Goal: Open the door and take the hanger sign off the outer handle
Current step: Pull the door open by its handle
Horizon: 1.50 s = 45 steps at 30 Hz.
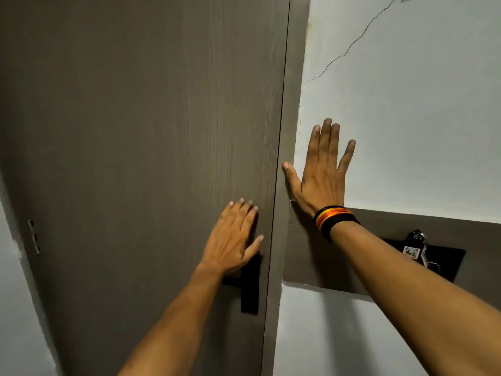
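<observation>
Black handle (250, 283) half hidden under flat left hand (233, 240); right hand (321, 175) splayed on wall (420, 118).

**Bare arms, one banded wrist**

Both forearms are bare up to the frame edge, with no sleeves in view. The left hand (234, 236) wears nothing: no ring, watch or band. The right hand (321, 175) is also ringless, but its wrist carries a wristband (336, 219) at about 5 o'clock from the knuckles. The band is a stack of thin cords, black at both edges with yellow, orange and red strands between them.
</observation>
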Tool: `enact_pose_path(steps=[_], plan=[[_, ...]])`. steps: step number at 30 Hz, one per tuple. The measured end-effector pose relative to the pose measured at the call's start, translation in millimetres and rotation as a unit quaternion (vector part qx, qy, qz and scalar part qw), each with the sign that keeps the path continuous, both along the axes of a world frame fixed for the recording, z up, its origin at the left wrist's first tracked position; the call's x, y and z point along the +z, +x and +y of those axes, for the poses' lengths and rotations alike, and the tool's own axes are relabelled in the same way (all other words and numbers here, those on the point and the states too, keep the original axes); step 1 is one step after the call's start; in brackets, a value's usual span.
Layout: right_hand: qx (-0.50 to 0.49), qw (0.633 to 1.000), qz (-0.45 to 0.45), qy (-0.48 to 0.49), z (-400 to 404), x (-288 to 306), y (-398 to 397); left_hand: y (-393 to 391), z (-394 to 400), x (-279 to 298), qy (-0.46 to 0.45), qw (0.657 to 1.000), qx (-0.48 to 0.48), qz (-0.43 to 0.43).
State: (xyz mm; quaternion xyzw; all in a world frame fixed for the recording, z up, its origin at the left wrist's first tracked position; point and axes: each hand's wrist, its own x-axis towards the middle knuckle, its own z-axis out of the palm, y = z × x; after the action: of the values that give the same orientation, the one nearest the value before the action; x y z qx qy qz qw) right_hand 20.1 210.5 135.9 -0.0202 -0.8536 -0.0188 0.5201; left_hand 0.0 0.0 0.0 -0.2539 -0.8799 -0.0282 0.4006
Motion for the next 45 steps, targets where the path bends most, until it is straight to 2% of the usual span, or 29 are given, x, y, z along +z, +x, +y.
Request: enact_pose_path(steps=[2, 5, 9, 12, 17, 21, 26, 31, 35, 45], plan=[[-0.009, 1.000, 0.016, -0.003, -3, -3, -5, -5, -5, -20, -0.013, 0.999, -0.032, 0.003], [-0.020, 0.998, 0.057, 0.011, -4, -7, -15, -16, -14, -57, -0.030, 0.999, -0.021, 0.011], [-0.009, 0.995, 0.099, 0.024, -1, -11, -23, -22, -19, -88, 0.046, 0.999, -0.007, -0.016], [-0.013, 0.995, 0.097, 0.024, -2, -10, -22, -27, -17, -103, 0.087, 0.996, 0.006, -0.028], [-0.014, 0.994, 0.091, 0.050, -2, -9, -24, -37, -15, -142, 0.094, 0.994, 0.015, -0.045], [-0.005, 0.993, 0.102, 0.064, -7, -11, -28, -43, -11, -148, 0.124, 0.991, 0.023, -0.048], [-0.004, 0.992, 0.115, 0.057, -10, -12, -32, -29, 6, -162, 0.251, 0.957, 0.073, -0.127], [-0.003, 0.991, 0.120, 0.060, -10, -11, -34, -24, 24, -171, 0.344, 0.921, 0.087, -0.159], [-0.006, 0.991, 0.120, 0.063, -10, -13, -35, -20, 44, -191, 0.451, 0.857, 0.138, -0.206], [0.019, 0.993, 0.097, 0.059, -7, -14, -33, 2, 33, -189, 0.454, 0.862, 0.117, -0.194]])
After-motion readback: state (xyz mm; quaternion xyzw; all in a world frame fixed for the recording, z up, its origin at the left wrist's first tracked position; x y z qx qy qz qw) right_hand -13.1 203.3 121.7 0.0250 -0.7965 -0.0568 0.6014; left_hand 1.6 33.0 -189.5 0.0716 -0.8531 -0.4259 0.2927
